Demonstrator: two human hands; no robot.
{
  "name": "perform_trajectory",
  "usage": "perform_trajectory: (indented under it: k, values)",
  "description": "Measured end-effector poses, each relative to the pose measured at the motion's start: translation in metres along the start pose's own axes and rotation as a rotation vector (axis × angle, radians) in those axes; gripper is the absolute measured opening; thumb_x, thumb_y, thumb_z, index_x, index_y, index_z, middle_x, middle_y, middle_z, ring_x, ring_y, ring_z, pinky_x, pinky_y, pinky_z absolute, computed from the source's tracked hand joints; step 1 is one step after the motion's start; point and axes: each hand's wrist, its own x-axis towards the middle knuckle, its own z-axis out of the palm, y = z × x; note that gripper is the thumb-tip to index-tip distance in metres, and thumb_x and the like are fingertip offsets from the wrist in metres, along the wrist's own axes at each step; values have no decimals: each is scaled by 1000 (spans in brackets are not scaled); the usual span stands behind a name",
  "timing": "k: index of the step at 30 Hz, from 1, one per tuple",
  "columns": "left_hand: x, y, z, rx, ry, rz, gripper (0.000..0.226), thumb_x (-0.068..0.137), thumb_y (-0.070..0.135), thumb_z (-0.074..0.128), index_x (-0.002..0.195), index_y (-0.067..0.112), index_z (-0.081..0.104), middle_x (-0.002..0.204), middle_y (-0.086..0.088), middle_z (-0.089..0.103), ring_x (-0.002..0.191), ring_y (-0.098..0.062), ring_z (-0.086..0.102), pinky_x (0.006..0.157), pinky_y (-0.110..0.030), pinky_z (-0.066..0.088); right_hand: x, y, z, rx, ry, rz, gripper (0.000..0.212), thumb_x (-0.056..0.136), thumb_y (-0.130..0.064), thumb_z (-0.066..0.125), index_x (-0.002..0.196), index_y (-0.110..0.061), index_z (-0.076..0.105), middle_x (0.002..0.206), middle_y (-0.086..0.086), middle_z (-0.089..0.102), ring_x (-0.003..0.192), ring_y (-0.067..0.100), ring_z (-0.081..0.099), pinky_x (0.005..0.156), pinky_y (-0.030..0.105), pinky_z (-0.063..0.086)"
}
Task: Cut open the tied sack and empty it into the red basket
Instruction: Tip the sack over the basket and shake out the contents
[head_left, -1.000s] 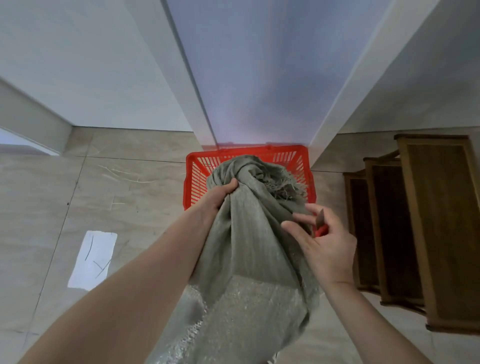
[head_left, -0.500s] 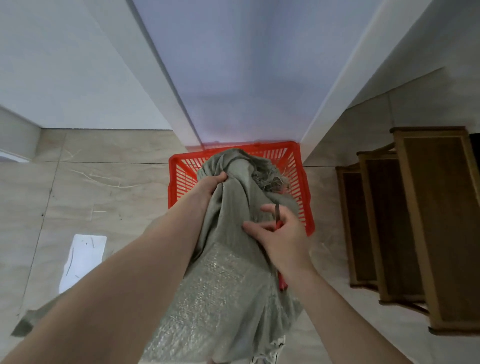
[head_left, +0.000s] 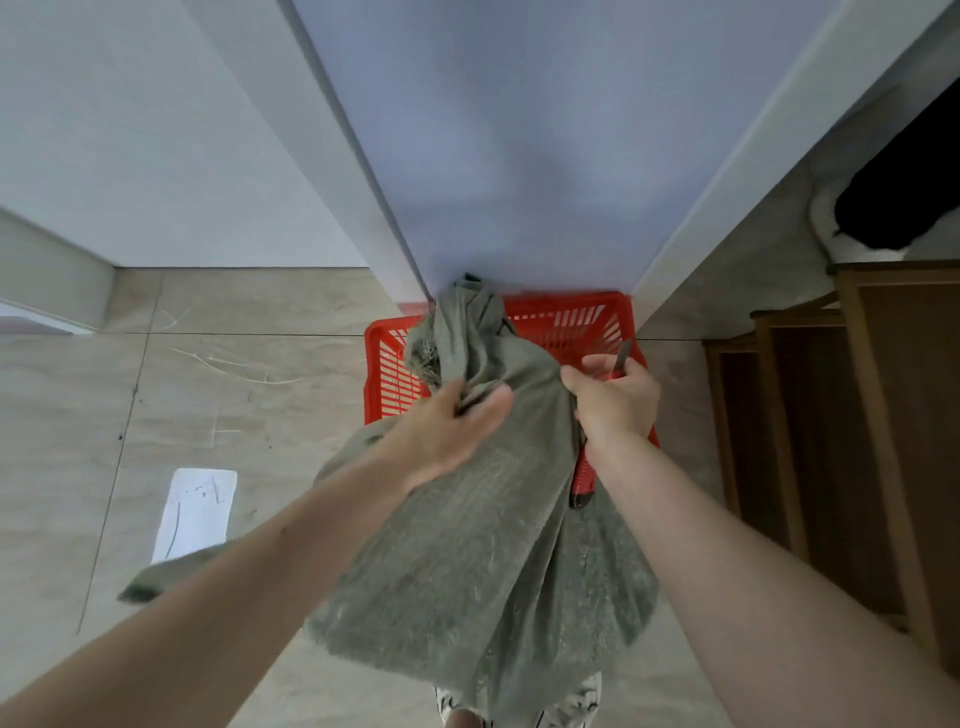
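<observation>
- Your left hand (head_left: 447, 431) sits at the centre of the frame, fingers curled into the grey-green cloth of the sack (head_left: 483, 545) just below its bunched neck, thumb spread out over the fabric.
- Your right hand (head_left: 613, 400) is right of centre, closed around a red-handled utility knife (head_left: 584, 475); it also pinches a fold of the sack between forefinger and thumb.
- The knife's grey blade tip pokes up above your knuckles, and the red handle runs down below your wrist, lying against the sack's right side.
- The sack hangs between your 2 hands and fills the lower middle of the frame; its frayed bottom edge is at the lower centre.
- Its gathered neck points up toward the middle of the frame, over the rear left part of the red basket (head_left: 571, 317).
- The basket stands on the tiled floor (head_left: 234, 374) just above your hands, pushed against the foot of a pale door (head_left: 519, 130).
- A white sheet of paper (head_left: 195, 512) with pen marks lies on the floor at lower left.
- Dark wooden frames (head_left: 831, 441) stand along the right edge.
</observation>
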Motion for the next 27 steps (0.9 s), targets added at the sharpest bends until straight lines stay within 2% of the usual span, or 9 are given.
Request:
perform_trajectory:
  k: [3,4,6,8,12,15,20,23,27]
  values:
    - [-29,-21,5,349,80,95,102,65,89,50,150,56,3,159,-2,29,143,-27,34,117,-50,31,8,-6,10,5,21,3,24,71,-12,83,75,-23,63,79,0,71,71,22,70,77,45,61]
    - [-29,-28,7,392,148,151,101,67,87,52,148,59,-1,156,-2,33,139,-28,39,113,-50,35,10,-7,12,4,19,8,24,72,-12,83,76,-23,62,79,-1,71,72,21,70,78,44,61]
    - [-21,-35,7,397,277,267,90,73,83,46,152,52,14,130,0,53,116,-25,56,96,-45,48,12,-8,16,-8,12,14,22,74,-15,83,78,-23,62,82,-2,71,75,21,70,78,43,61]
    - [-6,-38,5,385,380,351,81,77,80,39,148,41,39,105,2,59,93,-25,62,78,-41,51,12,-8,17,-40,-4,17,19,76,-21,82,82,-22,64,86,-1,72,80,21,70,80,41,59]
    - [10,-32,7,285,457,455,44,87,57,58,112,24,73,82,2,57,74,-24,59,55,-30,36,-3,-6,-5,-253,-28,-93,22,85,-37,72,97,-19,68,84,-10,65,80,15,63,74,29,45]
    - [17,-25,9,252,458,431,38,89,50,63,86,13,72,72,5,47,65,-19,49,50,-31,25,-38,2,-36,-351,-21,-254,27,85,-45,70,95,-21,63,83,-11,61,76,12,58,64,28,38]
    - [32,-18,3,165,417,336,50,90,50,63,57,16,48,57,4,48,57,-19,47,51,-34,29,-104,37,-64,-409,-239,-207,44,65,-60,80,93,-34,58,85,-15,61,76,4,59,64,21,44]
    - [39,-19,-3,10,394,265,49,91,45,65,59,8,57,58,-4,59,59,-22,57,58,-37,39,-118,52,-55,-387,-292,-157,45,64,-49,87,93,-36,54,86,-14,60,76,4,56,65,17,43]
    - [39,-18,-10,-140,398,188,48,92,37,67,67,-4,62,60,-7,56,58,-18,52,55,-32,33,-99,55,-34,-319,-123,-139,20,76,-37,82,76,-28,63,71,-10,62,66,7,57,68,31,51]
